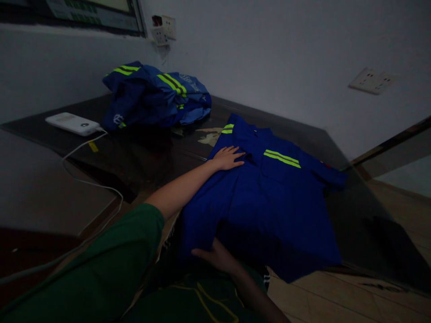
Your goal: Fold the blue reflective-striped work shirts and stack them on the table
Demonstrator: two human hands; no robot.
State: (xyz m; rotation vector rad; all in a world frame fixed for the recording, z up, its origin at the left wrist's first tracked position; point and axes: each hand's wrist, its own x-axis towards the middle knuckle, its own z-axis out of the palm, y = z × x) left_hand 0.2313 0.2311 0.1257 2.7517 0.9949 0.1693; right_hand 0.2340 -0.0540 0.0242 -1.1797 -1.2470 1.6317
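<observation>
A blue short-sleeved work shirt [286, 206] with yellow-green reflective strips lies spread over the dark table, its lower part hanging past the near edge. My left hand [229, 158] rests flat on the shirt's upper left part, below the collar, fingers spread. Close to my body, my right hand [218, 256] is at the shirt's lower edge. Its thumb points left over the cloth, while the fingers are mostly hidden in the fabric, which it appears to grip.
A heap of blue garments [158, 96] with reflective strips sits at the table's back left. Beside it lies a white power bank [72, 123] with a white cable [90, 183] trailing over the edge toward me. Walls with sockets [372, 81] border the dark tabletop [363, 202].
</observation>
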